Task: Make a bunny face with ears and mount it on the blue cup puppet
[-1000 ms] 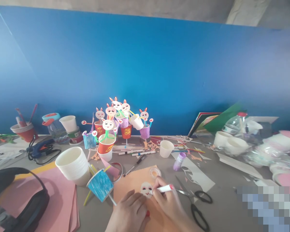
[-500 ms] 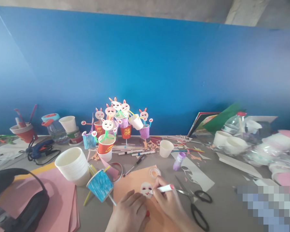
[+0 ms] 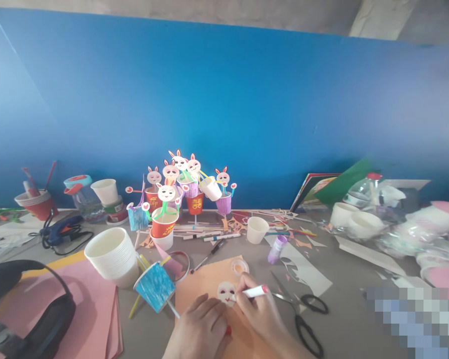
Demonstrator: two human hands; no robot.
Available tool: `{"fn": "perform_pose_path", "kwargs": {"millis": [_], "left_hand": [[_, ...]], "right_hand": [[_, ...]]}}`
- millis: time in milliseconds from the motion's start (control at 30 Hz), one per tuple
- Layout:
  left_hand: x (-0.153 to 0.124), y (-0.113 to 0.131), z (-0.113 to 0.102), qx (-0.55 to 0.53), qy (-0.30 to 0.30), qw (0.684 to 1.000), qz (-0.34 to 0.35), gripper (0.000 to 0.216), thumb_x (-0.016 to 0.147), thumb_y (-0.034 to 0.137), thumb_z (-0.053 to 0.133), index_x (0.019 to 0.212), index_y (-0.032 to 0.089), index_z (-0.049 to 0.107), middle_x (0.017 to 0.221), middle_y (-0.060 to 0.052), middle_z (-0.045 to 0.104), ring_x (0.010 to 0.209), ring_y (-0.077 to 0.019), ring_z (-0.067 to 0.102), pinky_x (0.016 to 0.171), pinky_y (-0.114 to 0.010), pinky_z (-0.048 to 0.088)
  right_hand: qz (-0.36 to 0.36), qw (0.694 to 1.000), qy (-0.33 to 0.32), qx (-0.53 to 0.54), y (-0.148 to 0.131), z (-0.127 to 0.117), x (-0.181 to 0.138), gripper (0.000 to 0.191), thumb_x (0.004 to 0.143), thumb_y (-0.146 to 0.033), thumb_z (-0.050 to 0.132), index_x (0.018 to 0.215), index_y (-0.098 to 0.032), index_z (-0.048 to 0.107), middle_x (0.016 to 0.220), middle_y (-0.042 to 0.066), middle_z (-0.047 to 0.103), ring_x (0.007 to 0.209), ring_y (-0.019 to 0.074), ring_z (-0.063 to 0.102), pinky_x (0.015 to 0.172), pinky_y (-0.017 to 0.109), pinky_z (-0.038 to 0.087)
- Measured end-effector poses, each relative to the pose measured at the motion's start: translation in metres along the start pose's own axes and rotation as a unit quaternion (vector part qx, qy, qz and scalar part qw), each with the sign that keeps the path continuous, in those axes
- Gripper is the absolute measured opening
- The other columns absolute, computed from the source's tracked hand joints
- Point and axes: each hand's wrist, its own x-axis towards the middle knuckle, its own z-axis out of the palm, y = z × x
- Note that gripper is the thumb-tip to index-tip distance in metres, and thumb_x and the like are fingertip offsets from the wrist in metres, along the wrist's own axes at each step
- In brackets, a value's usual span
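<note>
My right hand is closed round a white marker with a red end, its tip resting on a small round paper face. The face lies on an orange sheet. My left hand lies curled on the sheet just left of the face, holding it down; a small red thing shows at its fingers, too small to name. A blue-coloured paper cup with straw legs lies tipped to the left of my hands.
Black scissors lie right of my hand. Behind are a purple glue stick, loose pens, a stack of white cups, finished bunny cup figures, a glue gun and pink sheets.
</note>
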Motion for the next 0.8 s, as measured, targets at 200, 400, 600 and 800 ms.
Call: {"fn": "perform_pose_path", "kwargs": {"millis": [200, 400, 600, 800], "left_hand": [[-0.0002, 0.0011, -0.0011, 0.000, -0.001, 1.000, -0.006, 0.016, 0.090, 0.022, 0.052, 0.079, 0.021, 0.064, 0.088, 0.000, 0.076, 0.080, -0.0174, 0.071, 0.084, -0.034, 0.057], [-0.0002, 0.0002, -0.0004, -0.001, -0.011, 1.000, 0.000, 0.014, 0.088, 0.021, 0.055, 0.076, 0.020, 0.062, 0.090, 0.000, 0.075, 0.082, -0.0167, 0.071, 0.084, -0.033, 0.057], [-0.0010, -0.0009, 0.0025, 0.000, 0.013, 1.000, 0.002, 0.013, 0.087, 0.021, 0.055, 0.076, 0.020, 0.062, 0.087, 0.001, 0.075, 0.078, -0.0165, 0.070, 0.083, -0.033, 0.057], [-0.0003, 0.0003, -0.0015, -0.005, -0.021, 1.000, -0.013, 0.009, 0.086, 0.022, 0.059, 0.077, 0.020, 0.062, 0.092, 0.001, 0.075, 0.082, -0.0174, 0.071, 0.085, -0.034, 0.056]], "right_hand": [[0.000, 1.000, 0.003, 0.006, -0.0031, -0.0009, 0.0010, 0.016, 0.082, -0.022, 0.043, 0.067, -0.024, 0.039, 0.054, -0.009, 0.033, 0.049, 0.0115, 0.035, 0.048, 0.022, 0.027], [0.008, 1.000, -0.010, 0.001, -0.0041, -0.0009, 0.0014, 0.017, 0.083, -0.023, 0.043, 0.067, -0.024, 0.039, 0.052, -0.009, 0.037, 0.047, 0.0115, 0.038, 0.048, 0.022, 0.029], [-0.003, 1.000, 0.010, 0.019, -0.0043, -0.0012, 0.0015, 0.015, 0.080, -0.019, 0.045, 0.067, -0.024, 0.039, 0.054, -0.009, 0.035, 0.048, 0.0109, 0.036, 0.047, 0.021, 0.029], [-0.001, 1.000, -0.003, 0.012, -0.0009, 0.0001, 0.0001, 0.016, 0.083, -0.021, 0.045, 0.068, -0.024, 0.039, 0.053, -0.009, 0.036, 0.048, 0.0112, 0.036, 0.048, 0.022, 0.029]]}}
